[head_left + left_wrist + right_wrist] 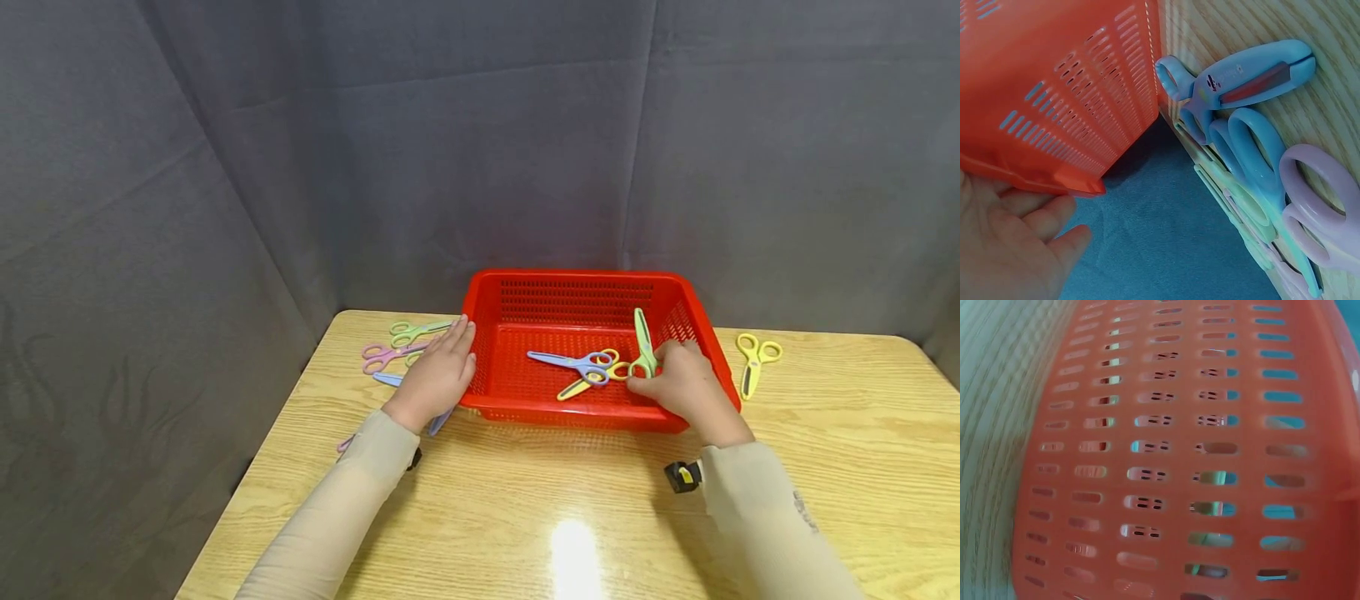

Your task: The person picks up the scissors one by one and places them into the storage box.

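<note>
A red slotted plastic basket (566,409) stands on the table in the head view. My left hand (438,377) rests along its left rim, fingers stretched out; the left wrist view shows those fingers (1047,219) at the rim. Inside the basket's right end, my right hand (688,390) grips a pair of green scissors (642,335) by the handles, blades pointing toward the back. Blue-purple scissors (561,361) lie across yellow scissors (576,388) on the basket floor. The basket wall (1179,444) fills most of the right wrist view and largely hides that hand.
Left of the basket lie several scissors, among them green (403,333), pink (382,357) and blue ones (1241,81). Another yellow pair (753,357) is on the table (847,442) to the right. Grey cloth (480,150) hangs behind and along the left side.
</note>
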